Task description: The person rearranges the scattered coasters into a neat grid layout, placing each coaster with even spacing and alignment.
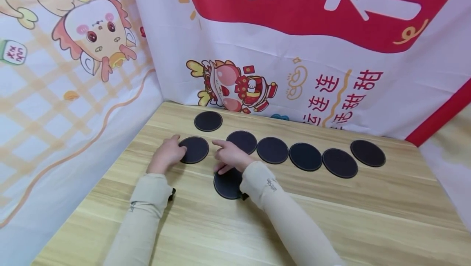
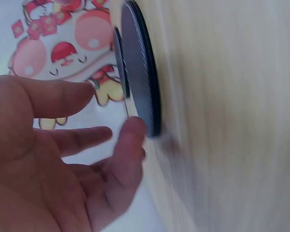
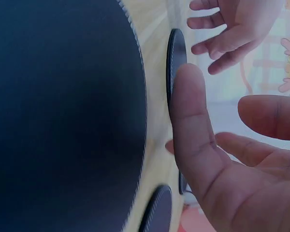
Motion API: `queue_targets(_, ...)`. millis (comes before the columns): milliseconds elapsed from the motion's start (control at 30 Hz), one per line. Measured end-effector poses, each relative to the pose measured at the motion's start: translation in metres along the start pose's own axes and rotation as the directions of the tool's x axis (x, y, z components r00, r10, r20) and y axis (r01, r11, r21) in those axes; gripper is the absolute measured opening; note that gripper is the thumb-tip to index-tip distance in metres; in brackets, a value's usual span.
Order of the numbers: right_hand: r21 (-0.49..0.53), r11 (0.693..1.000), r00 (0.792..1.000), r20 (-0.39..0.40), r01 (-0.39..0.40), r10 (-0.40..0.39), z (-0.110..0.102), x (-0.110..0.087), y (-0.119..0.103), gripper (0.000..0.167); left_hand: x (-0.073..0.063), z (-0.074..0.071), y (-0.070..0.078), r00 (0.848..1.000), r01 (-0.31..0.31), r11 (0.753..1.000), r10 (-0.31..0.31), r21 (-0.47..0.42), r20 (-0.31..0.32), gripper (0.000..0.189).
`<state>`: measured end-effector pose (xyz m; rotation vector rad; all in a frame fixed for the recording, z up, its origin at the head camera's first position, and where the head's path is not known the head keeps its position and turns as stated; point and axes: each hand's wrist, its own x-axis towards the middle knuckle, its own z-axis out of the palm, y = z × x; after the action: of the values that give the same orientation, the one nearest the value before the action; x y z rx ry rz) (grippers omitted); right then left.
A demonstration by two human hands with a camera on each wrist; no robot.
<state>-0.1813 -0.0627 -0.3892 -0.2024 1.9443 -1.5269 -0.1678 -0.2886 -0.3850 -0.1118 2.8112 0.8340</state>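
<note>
Left hand (image 1: 166,154) loosely open, fingertips touching edge of dark round coaster (image 1: 194,150), gripping nothing. Right hand (image 1: 231,156) relaxed, forefinger extended toward same coaster, thumb beside second coaster (image 1: 228,184) under the wrist, holding nothing. Further coaster (image 1: 241,141) just beyond right knuckles. Risk: thin flat disc slipping from fingertips; sleeve nudging second coaster askew.

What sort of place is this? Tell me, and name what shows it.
Probably a staged tabletop corner rather than a lived-in room: a wooden table set into a corner, cartoon-printed festive banners hung as walls, and black round coasters laid out before the left hand and right hand.
</note>
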Motion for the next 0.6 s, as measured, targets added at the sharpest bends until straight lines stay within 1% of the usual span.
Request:
queue_targets(67,0.019,1.0,1.0,0.012,-0.011,0.011,0.005,0.006,-0.003,0.068,0.0,-0.002,-0.003,1.0,0.025,0.999,-0.026,0.038,0.012,0.06)
queue_targets(100,0.03,0.999,1.0,0.016,-0.016,0.016,0.007,0.008,-0.004,0.069,0.001,-0.002,-0.004,0.999,0.028,0.998,-0.029,0.052,0.014,0.061)
queue_targets(200,0.047,0.999,1.0,0.014,-0.025,0.025,0.015,0.014,-0.008,0.071,0.004,-0.001,-0.006,0.999,0.036,0.998,-0.037,0.05,0.012,0.061)
queue_targets(367,0.06,0.998,0.999,-0.009,-0.036,0.037,0.028,0.018,-0.014,0.071,0.011,0.003,-0.007,0.999,0.05,0.999,-0.05,0.017,0.004,0.061)
queue_targets(500,0.102,0.993,0.996,-0.063,-0.059,0.065,0.032,0.019,-0.014,0.068,0.014,0.005,-0.01,0.998,0.057,0.998,-0.057,-0.013,-0.022,0.054)
queue_targets(567,0.132,0.989,0.993,-0.095,-0.059,0.072,0.032,0.018,-0.015,0.066,0.016,0.006,-0.013,0.998,0.047,0.998,-0.049,-0.049,-0.04,0.051)
queue_targets(600,0.15,0.987,0.991,-0.112,-0.053,0.07,0.032,0.018,-0.015,0.065,0.016,0.006,-0.014,0.998,0.041,0.995,-0.045,-0.086,-0.048,0.05)
